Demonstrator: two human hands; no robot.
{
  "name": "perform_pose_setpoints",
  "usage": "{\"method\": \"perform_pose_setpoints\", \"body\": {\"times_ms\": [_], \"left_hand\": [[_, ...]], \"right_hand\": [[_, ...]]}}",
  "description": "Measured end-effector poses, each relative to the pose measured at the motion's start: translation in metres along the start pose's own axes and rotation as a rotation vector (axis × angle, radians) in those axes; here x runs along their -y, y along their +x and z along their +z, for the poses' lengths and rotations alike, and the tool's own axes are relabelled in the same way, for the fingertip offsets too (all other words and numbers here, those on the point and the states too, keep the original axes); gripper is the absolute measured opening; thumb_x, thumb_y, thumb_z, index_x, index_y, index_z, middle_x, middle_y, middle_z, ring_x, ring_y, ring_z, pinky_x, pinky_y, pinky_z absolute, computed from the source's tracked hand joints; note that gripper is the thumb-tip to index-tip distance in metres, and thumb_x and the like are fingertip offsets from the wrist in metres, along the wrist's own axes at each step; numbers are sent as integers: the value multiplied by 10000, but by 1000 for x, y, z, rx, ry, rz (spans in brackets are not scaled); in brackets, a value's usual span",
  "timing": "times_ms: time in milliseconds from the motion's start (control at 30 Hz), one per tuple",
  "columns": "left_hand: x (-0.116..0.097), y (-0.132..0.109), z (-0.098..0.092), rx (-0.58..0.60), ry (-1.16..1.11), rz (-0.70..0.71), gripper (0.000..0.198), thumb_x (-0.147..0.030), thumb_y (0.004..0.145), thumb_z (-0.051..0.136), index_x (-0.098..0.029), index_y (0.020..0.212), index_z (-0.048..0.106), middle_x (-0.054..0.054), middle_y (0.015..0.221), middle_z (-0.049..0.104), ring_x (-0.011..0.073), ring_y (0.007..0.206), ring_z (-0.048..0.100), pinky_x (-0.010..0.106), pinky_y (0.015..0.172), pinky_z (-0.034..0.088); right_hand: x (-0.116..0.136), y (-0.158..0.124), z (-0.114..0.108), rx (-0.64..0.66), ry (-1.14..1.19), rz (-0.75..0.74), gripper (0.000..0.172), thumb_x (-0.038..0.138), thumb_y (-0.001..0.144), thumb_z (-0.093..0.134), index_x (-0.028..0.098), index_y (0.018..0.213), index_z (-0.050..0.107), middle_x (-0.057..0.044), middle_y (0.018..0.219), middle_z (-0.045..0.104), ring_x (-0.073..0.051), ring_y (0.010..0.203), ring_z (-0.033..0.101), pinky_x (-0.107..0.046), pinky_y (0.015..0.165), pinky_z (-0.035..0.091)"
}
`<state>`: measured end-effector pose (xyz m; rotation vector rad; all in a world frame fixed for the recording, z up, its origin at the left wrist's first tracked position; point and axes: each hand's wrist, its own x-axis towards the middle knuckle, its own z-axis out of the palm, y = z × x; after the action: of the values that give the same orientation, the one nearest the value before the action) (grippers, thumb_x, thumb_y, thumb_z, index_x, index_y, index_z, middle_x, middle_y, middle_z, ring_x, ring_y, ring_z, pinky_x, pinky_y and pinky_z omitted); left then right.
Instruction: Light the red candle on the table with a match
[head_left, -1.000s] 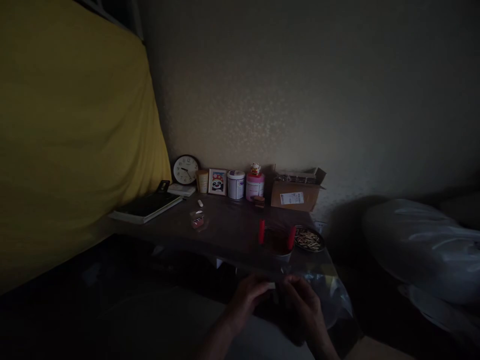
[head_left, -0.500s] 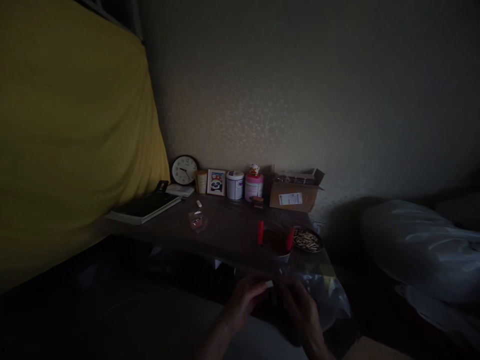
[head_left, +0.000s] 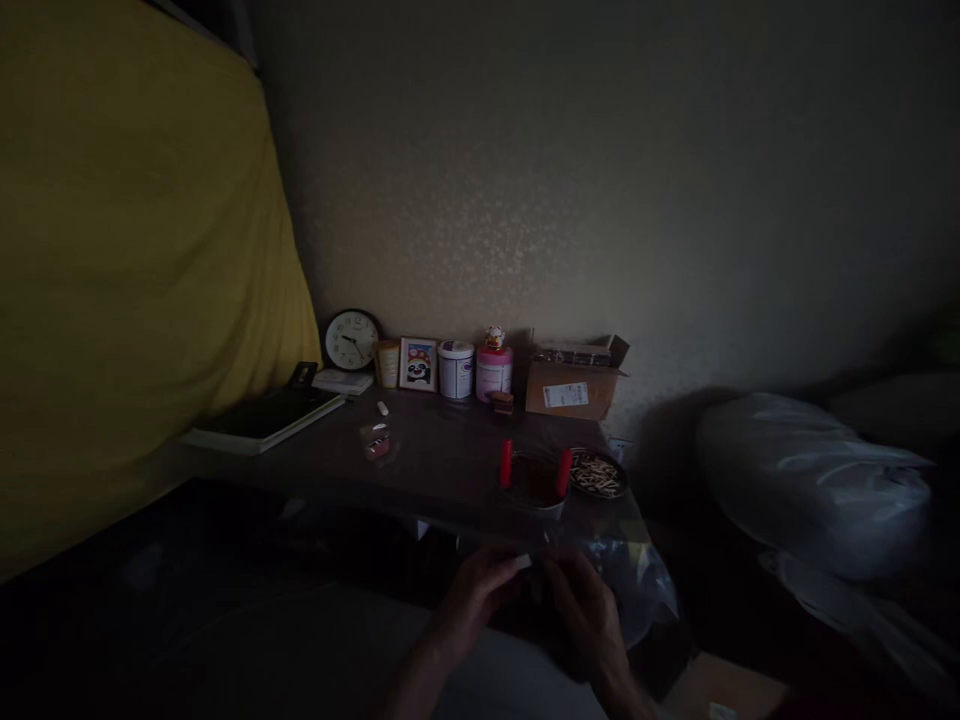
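Note:
Both hands meet in front of the table's near edge, in dim light. My left hand (head_left: 476, 590) is closed in a pinch on a small white piece (head_left: 523, 562), too dark to name more exactly. Close beside it, my right hand (head_left: 589, 605) has its fingers drawn together; whatever they may hold is hidden. Just beyond the hands, a round pot (head_left: 536, 508) with two upright red handles (head_left: 506, 463) stands on the table. To its right is a dark round dish (head_left: 624, 482) of short pale sticks (head_left: 596, 472).
Along the table's (head_left: 442, 450) back stand a clock (head_left: 352, 339), a cup (head_left: 387, 364), a panda picture (head_left: 418, 364), two tubs (head_left: 456, 370) and an open cardboard box (head_left: 570, 390). A book (head_left: 262, 420) and a small clear packet (head_left: 378, 444) lie left. Plastic bags (head_left: 810, 480) are at right.
The view has turned slightly right, so the table's things appear farther left. Both hands keep nearly the same pose, the left still pinching the white piece.

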<state>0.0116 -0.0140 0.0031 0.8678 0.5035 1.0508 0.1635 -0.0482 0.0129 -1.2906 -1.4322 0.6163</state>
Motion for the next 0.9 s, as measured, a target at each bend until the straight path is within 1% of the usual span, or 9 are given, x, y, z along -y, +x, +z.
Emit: {"method": "perform_pose_setpoints", "body": {"times_ms": [200,400,633,767,900], "left_hand": [[-3,-1,1,-1,10,-23,269,-263,715,665,-172,968,655,91,1056,647,256,1018,570,378,888,412],[-7,-1,6,33,17,42,267,-256,715,661,-149,959,673,107,1070,653,266,1047,552,398,937,392],[-3,0,3,34,25,44,315,-276,692,678,-140,977,676,122,1075,659,284,1055,554,413,934,393],[-1,2,2,33,32,65,299,-259,696,673,-135,969,678,125,1053,666,283,1038,562,411,928,393],[-1,2,3,28,56,59,321,-267,678,690,-137,972,680,127,1048,667,299,1046,556,419,933,385]], "right_hand": [[-4,0,0,-9,42,4,278,445,826,521,184,854,611,-30,762,654,-174,732,610,-224,656,480],[0,1,0,-22,19,13,313,480,815,510,183,829,607,-24,705,628,-171,670,592,-219,585,472],[5,0,-2,-21,4,1,291,463,807,527,188,830,620,-17,727,644,-169,682,598,-219,610,474],[1,0,-1,-9,19,2,263,438,820,521,190,822,609,-14,724,634,-163,689,590,-210,604,470],[-3,0,-2,-11,35,-1,260,433,819,528,186,826,608,-14,712,620,-163,680,583,-210,588,470]]}}
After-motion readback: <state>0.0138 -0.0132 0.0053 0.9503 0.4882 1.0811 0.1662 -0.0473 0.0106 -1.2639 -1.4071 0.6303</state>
